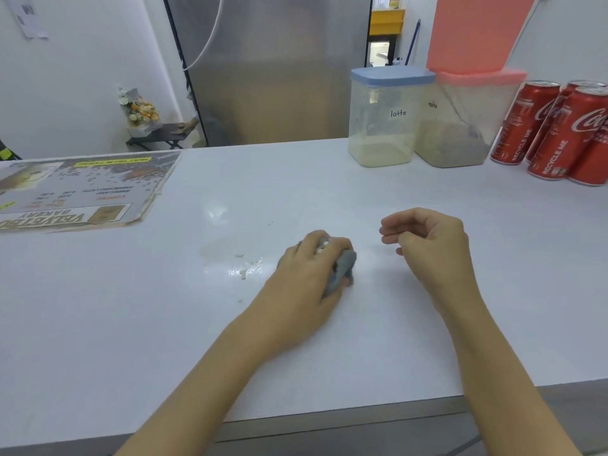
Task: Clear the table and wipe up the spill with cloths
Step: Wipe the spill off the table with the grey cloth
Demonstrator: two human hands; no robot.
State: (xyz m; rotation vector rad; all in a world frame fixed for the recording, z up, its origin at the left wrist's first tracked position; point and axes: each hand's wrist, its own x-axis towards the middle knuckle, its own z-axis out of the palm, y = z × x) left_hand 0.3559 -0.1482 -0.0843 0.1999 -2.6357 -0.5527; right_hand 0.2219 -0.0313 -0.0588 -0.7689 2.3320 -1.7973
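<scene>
My left hand (306, 274) grips a bunched grey cloth (345, 268) and holds it down on the white table (131, 324). Whitish bits show between its fingers. Just left of the cloth lies a wet, shiny smear with small white crumbs (241, 273), and a faint brownish stain (214, 251) sits beyond it. My right hand (427, 245) hovers to the right of the cloth with fingers loosely curled, holding nothing.
A printed menu sheet (82, 192) lies flat at the far left. At the back right stand a container labelled latte (385, 126), a pink-lidded container with powder (460, 126) and several red cola cans (559, 133). The table's near edge (345, 416) runs below my forearms.
</scene>
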